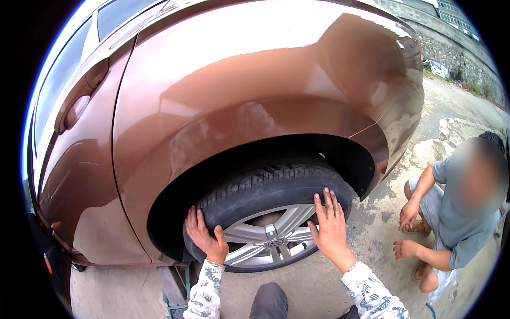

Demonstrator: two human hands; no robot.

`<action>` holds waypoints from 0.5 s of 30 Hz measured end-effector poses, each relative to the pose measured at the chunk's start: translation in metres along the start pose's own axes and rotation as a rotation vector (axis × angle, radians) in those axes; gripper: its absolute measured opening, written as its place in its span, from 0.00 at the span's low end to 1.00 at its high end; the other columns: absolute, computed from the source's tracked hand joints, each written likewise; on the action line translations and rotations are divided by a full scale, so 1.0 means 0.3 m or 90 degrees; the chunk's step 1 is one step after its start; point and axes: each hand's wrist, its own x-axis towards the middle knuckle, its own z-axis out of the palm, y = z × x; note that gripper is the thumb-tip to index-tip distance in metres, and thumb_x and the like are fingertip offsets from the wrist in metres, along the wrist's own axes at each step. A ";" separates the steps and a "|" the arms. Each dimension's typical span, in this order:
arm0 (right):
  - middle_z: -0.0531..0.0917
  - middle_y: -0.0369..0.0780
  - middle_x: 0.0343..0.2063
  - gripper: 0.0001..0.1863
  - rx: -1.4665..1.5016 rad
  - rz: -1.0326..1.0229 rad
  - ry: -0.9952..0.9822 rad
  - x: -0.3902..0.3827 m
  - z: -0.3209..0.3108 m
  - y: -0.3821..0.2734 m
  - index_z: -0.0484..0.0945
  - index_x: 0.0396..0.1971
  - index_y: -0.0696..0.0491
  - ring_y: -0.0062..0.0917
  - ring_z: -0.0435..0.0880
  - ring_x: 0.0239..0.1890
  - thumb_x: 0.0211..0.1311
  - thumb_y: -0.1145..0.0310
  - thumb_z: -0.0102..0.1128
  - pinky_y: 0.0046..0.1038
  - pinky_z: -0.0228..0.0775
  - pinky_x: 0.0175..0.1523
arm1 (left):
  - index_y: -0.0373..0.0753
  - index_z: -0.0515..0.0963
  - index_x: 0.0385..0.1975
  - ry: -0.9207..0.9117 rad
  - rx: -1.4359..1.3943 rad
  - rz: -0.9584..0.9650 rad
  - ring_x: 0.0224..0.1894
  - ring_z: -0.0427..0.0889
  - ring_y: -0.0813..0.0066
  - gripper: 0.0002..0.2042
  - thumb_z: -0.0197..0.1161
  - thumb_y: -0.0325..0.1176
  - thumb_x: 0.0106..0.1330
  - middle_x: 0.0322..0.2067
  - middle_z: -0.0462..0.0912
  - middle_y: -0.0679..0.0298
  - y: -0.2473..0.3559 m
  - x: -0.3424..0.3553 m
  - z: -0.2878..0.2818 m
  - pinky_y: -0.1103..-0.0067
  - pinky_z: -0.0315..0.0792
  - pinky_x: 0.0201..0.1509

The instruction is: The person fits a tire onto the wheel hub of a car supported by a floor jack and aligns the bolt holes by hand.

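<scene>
A car wheel [249,234] with a black tyre [255,187] and a silver spoked rim sits under the arch of a brown car [212,101]. On the tyre's left side lies my left hand [207,236], thumb apart from the fingers. My right hand [330,225] rests flat at the tyre's upper right, fingers spread and pointing up, the palm over the rim's edge. Dark smudges show on my right fingertips. Neither hand is closed round anything. The upper tyre goes into the shadow of the wheel arch [366,165], so what lies behind it is hidden.
At the right a person [461,212] in a grey-green shirt squats near the wheel. A greenish metal frame [178,290] stands on the concrete [117,290] left of my left forearm. Beyond the car runs a stone wall [457,53]. A blue hose or cord [431,309] lies at lower right.
</scene>
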 end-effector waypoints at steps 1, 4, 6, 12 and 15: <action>0.55 0.53 0.76 0.50 0.001 -0.003 0.000 -0.001 0.003 0.000 0.56 0.76 0.51 0.51 0.55 0.77 0.53 0.71 0.73 0.51 0.53 0.75 | 0.33 0.64 0.70 0.001 0.001 0.001 0.71 0.63 0.41 0.31 0.49 0.51 0.76 0.69 0.66 0.43 -0.002 0.000 -0.001 0.50 0.50 0.76; 0.55 0.51 0.76 0.49 -0.003 0.002 -0.005 -0.005 0.002 0.012 0.56 0.77 0.50 0.49 0.54 0.78 0.56 0.70 0.72 0.52 0.55 0.75 | 0.34 0.64 0.70 -0.001 -0.003 -0.006 0.72 0.63 0.42 0.31 0.50 0.50 0.76 0.69 0.66 0.44 0.003 -0.006 0.008 0.50 0.50 0.76; 0.54 0.50 0.77 0.48 -0.001 0.007 -0.008 -0.005 0.002 0.010 0.55 0.77 0.50 0.48 0.53 0.78 0.57 0.69 0.71 0.52 0.55 0.74 | 0.34 0.64 0.70 -0.003 -0.001 -0.008 0.72 0.63 0.42 0.30 0.50 0.49 0.75 0.69 0.66 0.44 0.005 -0.002 0.003 0.50 0.50 0.76; 0.54 0.51 0.77 0.49 0.010 -0.006 0.009 -0.006 0.011 0.005 0.55 0.77 0.50 0.49 0.54 0.78 0.57 0.70 0.71 0.53 0.56 0.74 | 0.34 0.64 0.70 0.000 -0.001 -0.016 0.72 0.63 0.43 0.30 0.50 0.49 0.75 0.69 0.66 0.44 0.006 0.000 0.001 0.50 0.50 0.76; 0.54 0.52 0.76 0.49 0.016 -0.014 0.019 -0.008 0.014 0.010 0.55 0.77 0.51 0.50 0.54 0.78 0.56 0.71 0.71 0.53 0.56 0.74 | 0.34 0.64 0.70 0.005 0.000 -0.017 0.72 0.63 0.43 0.30 0.49 0.49 0.76 0.69 0.67 0.45 0.008 -0.004 0.007 0.50 0.50 0.76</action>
